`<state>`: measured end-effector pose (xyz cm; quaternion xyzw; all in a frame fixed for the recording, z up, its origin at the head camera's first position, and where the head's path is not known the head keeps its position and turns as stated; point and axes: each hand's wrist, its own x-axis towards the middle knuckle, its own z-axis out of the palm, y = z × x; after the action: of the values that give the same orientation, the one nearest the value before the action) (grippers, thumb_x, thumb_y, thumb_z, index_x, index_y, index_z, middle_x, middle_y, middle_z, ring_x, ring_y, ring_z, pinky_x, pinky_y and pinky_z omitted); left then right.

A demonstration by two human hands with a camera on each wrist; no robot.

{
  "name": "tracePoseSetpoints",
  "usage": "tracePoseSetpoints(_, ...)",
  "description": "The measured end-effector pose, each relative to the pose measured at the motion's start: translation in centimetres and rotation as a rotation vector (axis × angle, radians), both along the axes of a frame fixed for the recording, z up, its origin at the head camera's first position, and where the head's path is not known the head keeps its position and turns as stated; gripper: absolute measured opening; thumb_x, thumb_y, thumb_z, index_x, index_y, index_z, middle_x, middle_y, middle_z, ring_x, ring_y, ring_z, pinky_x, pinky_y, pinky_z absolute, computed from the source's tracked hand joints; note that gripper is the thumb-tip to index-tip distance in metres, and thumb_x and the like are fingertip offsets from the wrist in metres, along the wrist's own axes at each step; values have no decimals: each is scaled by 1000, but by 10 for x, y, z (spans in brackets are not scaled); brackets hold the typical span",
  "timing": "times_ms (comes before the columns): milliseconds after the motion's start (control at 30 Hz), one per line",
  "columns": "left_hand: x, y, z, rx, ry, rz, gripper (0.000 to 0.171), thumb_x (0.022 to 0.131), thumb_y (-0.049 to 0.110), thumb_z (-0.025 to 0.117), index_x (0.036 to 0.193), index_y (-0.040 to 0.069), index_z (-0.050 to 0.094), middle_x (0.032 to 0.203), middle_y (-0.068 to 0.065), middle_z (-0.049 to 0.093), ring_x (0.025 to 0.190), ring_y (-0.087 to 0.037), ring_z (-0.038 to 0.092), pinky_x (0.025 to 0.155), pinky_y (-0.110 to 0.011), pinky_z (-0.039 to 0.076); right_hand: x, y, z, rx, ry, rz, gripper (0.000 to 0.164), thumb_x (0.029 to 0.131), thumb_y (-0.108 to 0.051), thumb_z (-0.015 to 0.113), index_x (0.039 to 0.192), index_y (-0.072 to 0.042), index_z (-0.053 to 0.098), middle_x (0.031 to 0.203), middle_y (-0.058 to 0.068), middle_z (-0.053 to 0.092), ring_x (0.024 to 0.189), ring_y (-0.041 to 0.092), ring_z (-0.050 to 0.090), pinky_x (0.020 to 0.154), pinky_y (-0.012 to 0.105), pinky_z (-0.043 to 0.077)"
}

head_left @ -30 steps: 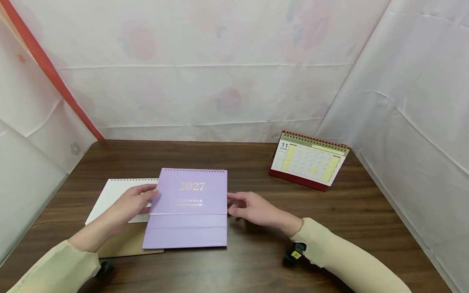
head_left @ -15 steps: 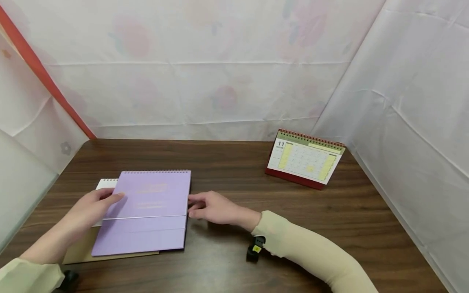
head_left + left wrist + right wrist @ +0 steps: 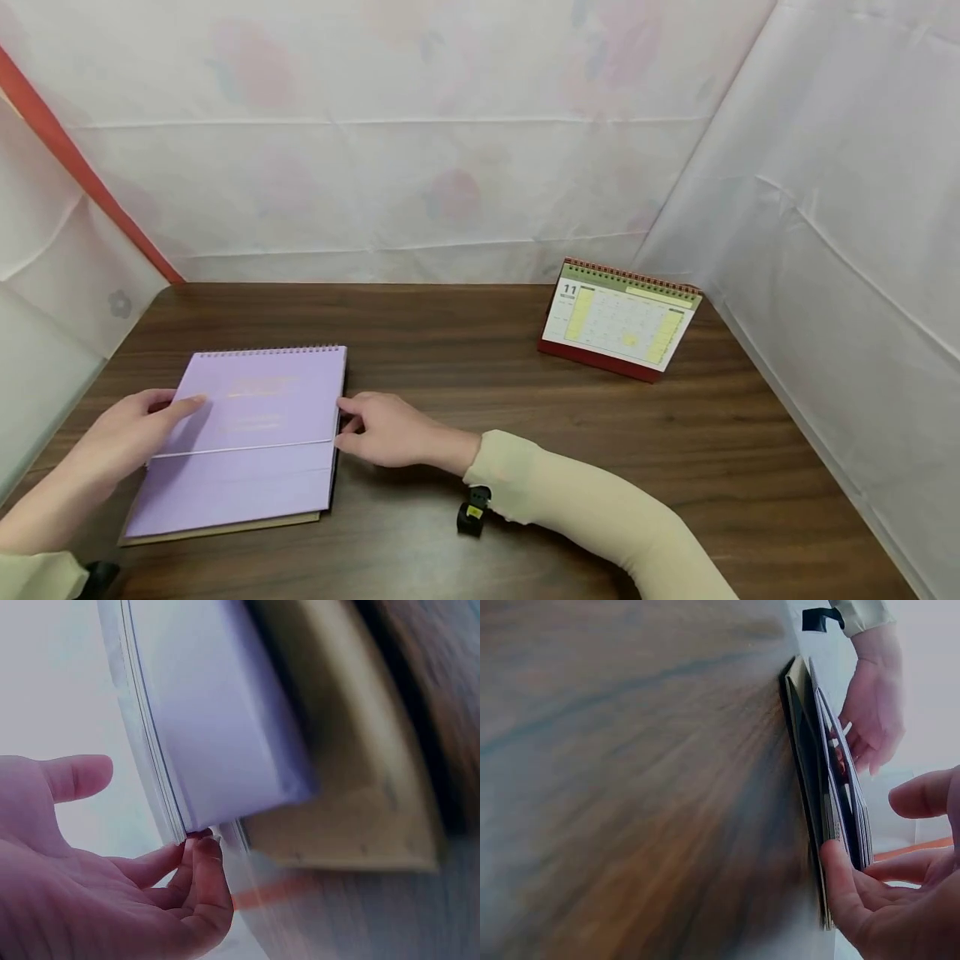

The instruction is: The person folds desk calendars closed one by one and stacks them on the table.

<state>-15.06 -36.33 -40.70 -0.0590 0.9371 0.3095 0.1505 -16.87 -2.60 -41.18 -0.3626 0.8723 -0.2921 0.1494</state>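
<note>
In the head view a purple spiral-bound desk calendar point(image 3: 258, 400) lies on a tan-backed calendar point(image 3: 285, 522), whose edge shows at the near side. My left hand point(image 3: 120, 437) holds the purple calendar at its left edge, thumb over the cover. In the left wrist view the curled fingertips point(image 3: 206, 844) are at that edge and the thumb stands off the cover. The right wrist view shows left fingers partly hidden between its raised layers. My right hand point(image 3: 390, 429) touches the right edge of the stack with nearly straight fingers point(image 3: 844, 889), its thumb apart.
A red-based desk calendar point(image 3: 618, 321) stands propped open at the back right, showing a page marked 11. The brown wooden table point(image 3: 585, 433) is bounded by white curtains point(image 3: 360, 183) at the back and sides. A red strip point(image 3: 97, 183) runs down the left corner.
Both hands have shifted left with the purple calendar, which now covers the white calendar page and most of the tan backing. The view has also turned slightly.
</note>
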Motion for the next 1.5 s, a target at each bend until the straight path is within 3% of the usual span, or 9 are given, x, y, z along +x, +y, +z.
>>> tracePoseSetpoints(300, 1, -9, -2, 10, -14, 17, 93, 103, 58, 35, 139, -27, 21, 137, -52, 20, 122, -65, 28, 90, -70, 34, 3, -12, 4, 139, 61, 15, 61, 98, -30, 60, 148, -1, 43, 134, -1, 58, 106, -5, 55, 92, 7, 35)
tracePoseSetpoints(500, 3, -8, -3, -13, -9, -12, 91, 104, 56, 35, 138, -28, 22, 135, -53, 22, 120, -66, 30, 89, -70, 35, 6, -12, 5, 170, 38, 3, 61, 98, -33, 60, 148, -2, 44, 136, -1, 54, 106, -5, 54, 91, 7, 36)
tracePoseSetpoints(667, 6, -9, -3, -34, 75, -15, 85, 105, 52, 37, 139, -25, 25, 137, -50, 26, 121, -66, 30, 89, -69, 34, 2, -11, 4, 122, 14, -16, 54, 97, -30, 61, 144, -5, 52, 134, -2, 57, 94, -9, 56, 85, 6, 37)
tracePoseSetpoints(833, 11, -5, -1, -76, 245, -7, 70, 104, 44, 45, 137, -18, 39, 131, -46, 39, 117, -63, 36, 85, -66, 33, -2, -5, 7, 70, -1, -16, 45, 98, -27, 61, 139, -7, 59, 132, -3, 60, 91, -10, 58, 83, 7, 40)
tracePoseSetpoints(967, 14, 10, 9, -127, 362, 0, 55, 103, 40, 50, 128, -9, 54, 126, -42, 43, 115, -62, 35, 84, -65, 30, -4, 5, 12, 8, -54, -20, 37, 99, -25, 60, 133, -11, 64, 120, -9, 67, 96, -7, 60, 84, 10, 42)
tracePoseSetpoints(1133, 14, 33, 23, -129, 430, -22, 40, 101, 39, 56, 113, 4, 67, 112, -28, 63, 100, -45, 56, 70, -47, 38, -9, 25, 18, -56, -93, -15, 26, 100, -23, 60, 122, -13, 71, 105, -14, 70, 96, -4, 60, 85, 14, 44)
tracePoseSetpoints(1233, 11, 49, 30, -115, 451, -65, 32, 99, 39, 60, 107, 10, 70, 96, -15, 70, 85, -31, 60, 65, -36, 37, -11, 40, 21, -78, -86, -21, 23, 100, -22, 60, 117, -13, 72, 97, -15, 70, 88, -3, 60, 81, 16, 46)
tracePoseSetpoints(1333, 7, 66, 34, -90, 466, -121, 27, 99, 37, 61, 104, 12, 72, 89, -4, 70, 78, -21, 56, 63, -33, 38, -12, 58, 25, -119, -109, -46, 22, 101, -19, 58, 116, -10, 72, 91, -13, 70, 83, 0, 63, 77, 19, 49)
tracePoseSetpoints(1500, -4, 101, 38, -4, 477, -186, 25, 100, 34, 61, 101, 12, 73, 86, 0, 70, 77, -18, 57, 62, -32, 41, -15, 94, 32, -184, -149, -106, 22, 103, -17, 56, 115, -6, 70, 93, -5, 72, 88, 12, 69, 76, 26, 52)
